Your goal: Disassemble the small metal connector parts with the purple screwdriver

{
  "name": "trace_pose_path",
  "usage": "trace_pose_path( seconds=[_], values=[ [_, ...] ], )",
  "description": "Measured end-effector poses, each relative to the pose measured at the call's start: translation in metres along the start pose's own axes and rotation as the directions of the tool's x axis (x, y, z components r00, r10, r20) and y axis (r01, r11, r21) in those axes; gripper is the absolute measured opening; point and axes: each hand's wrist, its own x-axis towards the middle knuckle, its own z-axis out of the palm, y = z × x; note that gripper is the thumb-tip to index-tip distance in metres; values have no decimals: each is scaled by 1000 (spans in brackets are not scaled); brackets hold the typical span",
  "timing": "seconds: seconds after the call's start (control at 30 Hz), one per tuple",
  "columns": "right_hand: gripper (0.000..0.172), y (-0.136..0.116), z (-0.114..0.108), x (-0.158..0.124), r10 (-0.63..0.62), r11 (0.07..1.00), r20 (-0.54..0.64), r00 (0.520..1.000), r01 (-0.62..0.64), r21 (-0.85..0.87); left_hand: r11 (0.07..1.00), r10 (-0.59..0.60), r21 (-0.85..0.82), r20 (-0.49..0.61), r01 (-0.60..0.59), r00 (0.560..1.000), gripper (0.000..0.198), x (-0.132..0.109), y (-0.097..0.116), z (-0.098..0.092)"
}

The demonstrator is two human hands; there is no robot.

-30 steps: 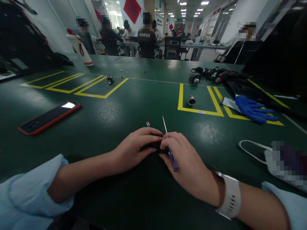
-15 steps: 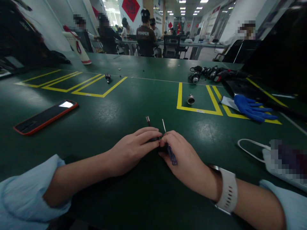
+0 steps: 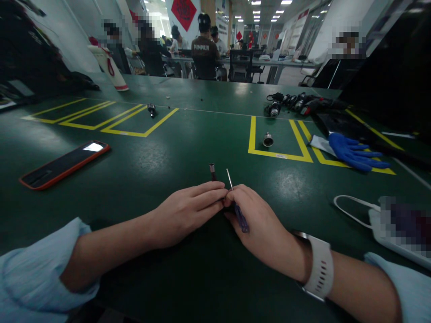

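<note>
My left hand (image 3: 190, 202) is closed around a slim dark piece with a silver metal tip (image 3: 212, 168); the tip sticks up beyond my fingers, and the rest is hidden under them. In my right hand (image 3: 254, 211) lies a small screwdriver (image 3: 241, 216) with a purple, see-through handle. Its thin metal shaft points up and away, past my thumb and forefinger. The fingertips of both hands meet over the green table (image 3: 188, 152). Whatever is pinched between them is too small and covered to make out.
A phone in an orange case (image 3: 65, 164) lies at left. Beyond are a small metal part (image 3: 151, 110) and a metal cup-shaped part (image 3: 268, 139) near yellow tape. Black cabled gear (image 3: 289, 102), a blue glove (image 3: 353, 151) and a device with a white cable (image 3: 397, 229) are at right. Several people sit behind.
The dark piece with the silver tip has turned and shifted slightly right in my left hand. The screwdriver tip has dropped a little to the left. My right hand has hardly moved.
</note>
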Motion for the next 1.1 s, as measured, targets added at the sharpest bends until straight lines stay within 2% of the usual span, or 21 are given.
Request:
trace_pose_path(
  seconds=[0.1, 0.3, 0.4, 0.5, 0.6, 0.67, 0.73, 0.8, 0.87, 0.93, 1.03, 1.1],
  values=[
    [25, -1, -1, 0, 7, 1000, 2, 1000, -7, 10, 999, -8, 35, 31, 7, 999, 33, -1, -1, -1],
    [26, -2, -2, -1, 15, 999, -3, 1000, -15, 33, 998, -3, 67, 6, 2, 1000, 34, -3, -1, -2],
    [28, -1, -2, -1, 4, 1000, -27, 1000, -4, 29, 994, -110, 7, -63, 111, 992, 39, -4, -3, 0],
    [31, -1, -3, -2, 29, 998, -25, 999, -27, 49, 965, -259, -93, -163, 247, 952, 35, -4, -7, 2],
    [30, 2, -3, -1, 72, 994, -43, 996, -68, 89, 893, -428, -243, -189, 380, 884, 29, -1, -9, 0],
    [28, 3, -4, 1, 105, 987, -56, 993, -97, 127, 791, -565, -393, -177, 469, 806, 31, 3, -7, -5],
    [24, 4, -5, 2, 134, 978, -39, 990, -125, 165, 641, -695, -558, -130, 528, 707, 35, 8, -3, -10],
    [20, 4, -9, 3, 150, 970, 31, 988, -153, 187, 475, -791, -687, -59, 550, 609, 36, 13, 0, -14],
    [29, 3, -14, 4, 137, 971, 126, 983, -158, 178, 337, -848, -774, -2, 535, 531, 34, 15, 0, -17],
    [40, 3, -19, 5, 93, 981, 201, 975, -124, 147, 238, -884, -837, 23, 493, 466, 31, 16, -1, -18],
    [37, 6, -21, 9, 18, 994, 235, 972, -43, 102, 143, -914, -892, 48, 430, 403, 30, 15, -4, -19],
    [30, 8, -18, 13, -18, 997, 227, 974, 2, 73, 99, -913, -911, 77, 401, 401, 32, 15, -4, -19]
  ],
)
